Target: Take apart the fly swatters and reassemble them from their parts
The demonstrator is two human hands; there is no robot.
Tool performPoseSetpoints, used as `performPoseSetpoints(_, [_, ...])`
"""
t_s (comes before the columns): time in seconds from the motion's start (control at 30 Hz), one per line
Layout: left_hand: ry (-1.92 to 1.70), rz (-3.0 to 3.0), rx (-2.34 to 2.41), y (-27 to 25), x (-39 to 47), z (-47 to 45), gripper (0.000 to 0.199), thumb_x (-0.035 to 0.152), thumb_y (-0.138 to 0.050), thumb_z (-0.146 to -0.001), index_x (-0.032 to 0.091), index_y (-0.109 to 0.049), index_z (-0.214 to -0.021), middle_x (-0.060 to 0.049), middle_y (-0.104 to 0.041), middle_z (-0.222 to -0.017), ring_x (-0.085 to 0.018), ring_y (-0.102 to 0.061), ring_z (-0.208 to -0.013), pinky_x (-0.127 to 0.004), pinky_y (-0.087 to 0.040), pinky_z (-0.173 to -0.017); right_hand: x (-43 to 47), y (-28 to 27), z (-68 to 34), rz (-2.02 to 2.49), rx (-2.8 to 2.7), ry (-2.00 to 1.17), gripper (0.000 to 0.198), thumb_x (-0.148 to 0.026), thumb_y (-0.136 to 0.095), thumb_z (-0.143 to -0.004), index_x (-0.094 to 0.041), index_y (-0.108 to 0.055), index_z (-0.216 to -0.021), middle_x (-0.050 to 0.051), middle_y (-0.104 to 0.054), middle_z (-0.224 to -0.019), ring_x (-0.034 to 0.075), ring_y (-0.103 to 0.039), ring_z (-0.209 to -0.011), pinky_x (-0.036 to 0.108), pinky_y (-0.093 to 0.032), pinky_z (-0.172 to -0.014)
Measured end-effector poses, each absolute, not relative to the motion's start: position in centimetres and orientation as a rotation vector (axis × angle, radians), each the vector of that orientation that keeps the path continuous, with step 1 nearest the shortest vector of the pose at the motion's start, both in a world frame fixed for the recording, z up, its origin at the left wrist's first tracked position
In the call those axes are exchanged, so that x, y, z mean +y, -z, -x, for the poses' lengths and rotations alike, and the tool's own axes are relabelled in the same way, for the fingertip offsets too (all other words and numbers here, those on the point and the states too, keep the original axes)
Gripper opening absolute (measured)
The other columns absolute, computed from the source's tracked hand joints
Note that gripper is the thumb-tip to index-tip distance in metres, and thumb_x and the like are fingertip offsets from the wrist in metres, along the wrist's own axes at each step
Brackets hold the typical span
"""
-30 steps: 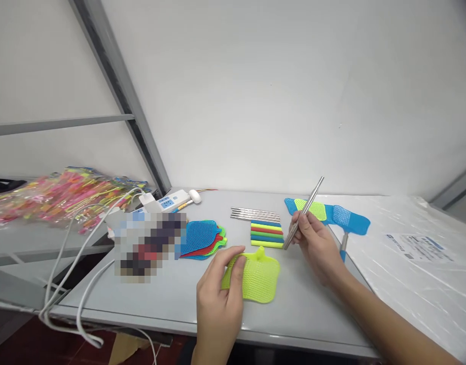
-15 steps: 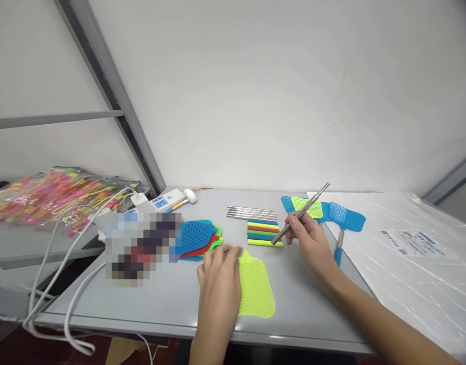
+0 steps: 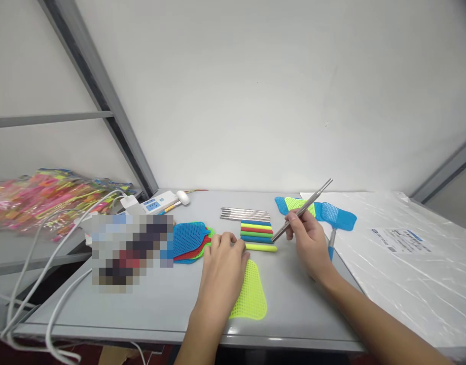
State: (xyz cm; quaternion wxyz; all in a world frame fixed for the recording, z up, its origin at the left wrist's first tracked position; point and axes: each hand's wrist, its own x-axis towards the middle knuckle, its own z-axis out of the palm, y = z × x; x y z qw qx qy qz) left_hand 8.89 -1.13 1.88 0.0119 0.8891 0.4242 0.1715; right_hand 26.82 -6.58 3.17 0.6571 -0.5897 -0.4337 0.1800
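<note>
My right hand (image 3: 312, 246) pinches the metal rod (image 3: 312, 201) mid-length, presumably keeping its ends free. My left hand (image 3: 223, 263) curls at the yellow tube (image 3: 263, 248)'s left end, grip unclear, partly hiding the mesh head (image 3: 253, 296) on the counter (image 3: 293, 309).

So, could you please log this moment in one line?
left hand: at front yellow tube | right hand: holding metal rod | front lime paddle: on table, partly hidden
</note>
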Motion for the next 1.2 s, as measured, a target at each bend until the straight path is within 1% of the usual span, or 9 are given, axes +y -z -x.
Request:
performPoseSetpoints(0.1, [-0.531, -2.741, 1.309, -1.8, -1.4, -8.8, 0.008, 0.023, -0.053, -0.089, 0.022, -0.060, -0.092, -0.007, -0.058, -0.106, -0.028, -0.046, -0.099, -0.040, -0.037, -0.078, -6.6, -3.2, -27.0, 1.320, -0.976, -0.401, 0.022, -0.044, -0.048, -0.093, -0.023, -0.054, -0.087, -0.003, -0.047, -0.066, 0.013, -0.046, -0.060, 0.025, -0.040, -0.056])
performPoseSetpoints(0.2, [-0.546, -2.705, 1.292, -1.6, -1.4, -8.8, 0.013, 0.022, -0.055, -0.087, 0.024, -0.060, -0.099, -0.006, -0.058, -0.112, -0.028, -0.046, -0.104, -0.041, -0.036, -0.081, -6.6, -3.2, -27.0, 1.325, -0.983, -0.397, 0.022, -0.043, -0.048, -0.093, -0.023, -0.054, -0.087, -0.003, -0.047, -0.066, 0.013, -0.046, -0.059, 0.026, -0.040, -0.055])
performPoseSetpoints(0.3, [-0.541, -2.712, 1.252, -1.3, -1.4, -8.9, 0.009, 0.021, -0.055, -0.089, 0.024, -0.061, -0.094, -0.006, -0.057, -0.117, -0.029, -0.044, -0.110, -0.042, -0.034, -0.082, -6.6, -3.2, -26.8, 1.336, -0.996, -0.388, 0.023, -0.044, -0.048, -0.092, -0.022, -0.054, -0.087, -0.003, -0.048, -0.065, 0.013, -0.046, -0.058, 0.026, -0.040, -0.055])
performPoseSetpoints(0.43, [-0.553, -2.659, 1.138, -1.5, -1.4, -9.2, 0.006, 0.019, -0.053, -0.091, 0.023, -0.057, -0.087, -0.004, -0.060, -0.112, -0.027, -0.048, -0.106, -0.039, -0.035, -0.079, -6.6, -3.2, -26.7, 1.317, -0.998, -0.386, 0.022, -0.043, -0.049, -0.093, -0.023, -0.054, -0.087, -0.004, -0.047, -0.064, 0.013, -0.044, -0.057, 0.025, -0.039, -0.054])
performPoseSetpoints(0.6, [-0.879, -2.436, 0.870, -3.0, -1.9, -9.2, 0.009, 0.026, -0.048, -0.096, 0.024, -0.056, -0.095, -0.002, -0.064, -0.099, -0.020, -0.054, -0.096, -0.035, -0.040, -0.081, -6.6, -3.2, -26.9, 1.294, -0.987, -0.376, 0.022, -0.043, -0.049, -0.093, -0.023, -0.054, -0.087, -0.004, -0.047, -0.066, 0.013, -0.045, -0.058, 0.025, -0.038, -0.054])
performPoseSetpoints(0.8, [-1.360, -2.001, 0.798, -3.2, -3.7, -9.8, 0.010, 0.033, -0.058, -0.092, 0.023, -0.059, -0.091, -0.001, -0.067, -0.088, -0.017, -0.062, -0.086, -0.029, -0.047, -0.078, -6.8, -3.0, -26.3, 1.189, -1.000, -0.438, 0.022, -0.043, -0.047, -0.094, -0.022, -0.054, -0.088, -0.004, -0.047, -0.065, 0.012, -0.046, -0.055, 0.026, -0.041, -0.054])
performPoseSetpoints(0.97, [-1.238, -1.749, 0.867, -2.0, -5.0, -10.8, 0.015, 0.036, -0.064, -0.086, 0.022, -0.057, -0.083, 0.001, -0.066, -0.077, -0.016, -0.063, -0.074, -0.026, -0.047, -0.068, -7.2, -2.8, -25.6, 1.124, -1.020, -0.488, 0.021, -0.042, -0.047, -0.094, -0.023, -0.052, -0.088, -0.003, -0.049, -0.070, 0.011, -0.048, -0.054, 0.027, -0.043, -0.054])
performPoseSetpoints(1.07, [-1.144, -1.689, 0.895, -1.3, -5.3, -10.9, 0.013, 0.033, -0.065, -0.085, 0.022, -0.057, -0.084, 0.002, -0.066, -0.077, -0.015, -0.063, -0.073, -0.025, -0.047, -0.067, -7.6, -2.8, -25.3, 1.066, -1.034, -0.475, 0.018, -0.039, -0.047, -0.095, -0.023, -0.052, -0.089, -0.002, -0.052, -0.076, 0.011, -0.050, -0.055, 0.027, -0.043, -0.053])
performPoseSetpoints(1.2, [-1.045, -1.714, 0.957, -0.8, -5.4, -10.6, 0.010, 0.033, -0.062, -0.085, 0.023, -0.059, -0.085, 0.002, -0.066, -0.074, -0.015, -0.061, -0.069, -0.024, -0.045, -0.061, -8.1, -2.5, -24.8, 1.038, -1.090, -0.513, 0.014, -0.036, -0.047, -0.096, -0.024, -0.052, -0.092, -0.002, -0.053, -0.074, 0.011, -0.050, -0.055, 0.027, -0.043, -0.051])
